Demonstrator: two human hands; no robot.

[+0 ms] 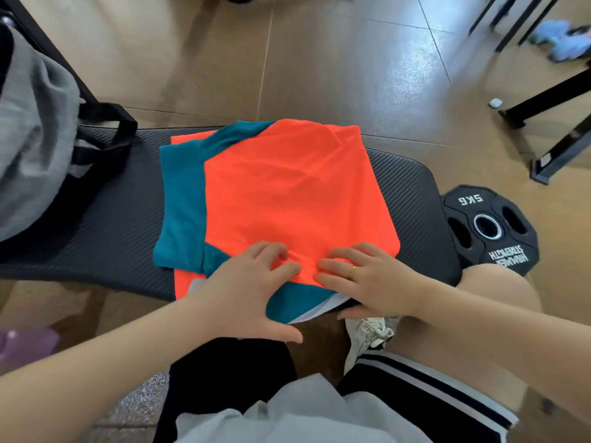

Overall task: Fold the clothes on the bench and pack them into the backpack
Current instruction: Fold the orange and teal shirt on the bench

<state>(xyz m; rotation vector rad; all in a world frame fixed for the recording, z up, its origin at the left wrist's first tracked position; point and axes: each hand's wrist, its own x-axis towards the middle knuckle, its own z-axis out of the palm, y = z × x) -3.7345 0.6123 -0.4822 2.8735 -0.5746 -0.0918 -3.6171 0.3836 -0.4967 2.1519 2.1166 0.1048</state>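
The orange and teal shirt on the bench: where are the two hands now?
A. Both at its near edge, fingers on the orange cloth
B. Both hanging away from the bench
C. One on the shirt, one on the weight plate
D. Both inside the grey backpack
A: the left hand and the right hand lie side by side on the near edge of the shirt, fingers curled into the orange cloth.

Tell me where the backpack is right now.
In the head view, the backpack sits at the bench's left end, left of the orange-and-teal shirt.

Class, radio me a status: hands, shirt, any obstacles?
Left hand and right hand pinching orange-teal shirt's near edge. Shirt half-folded on bench. Nothing blocking.
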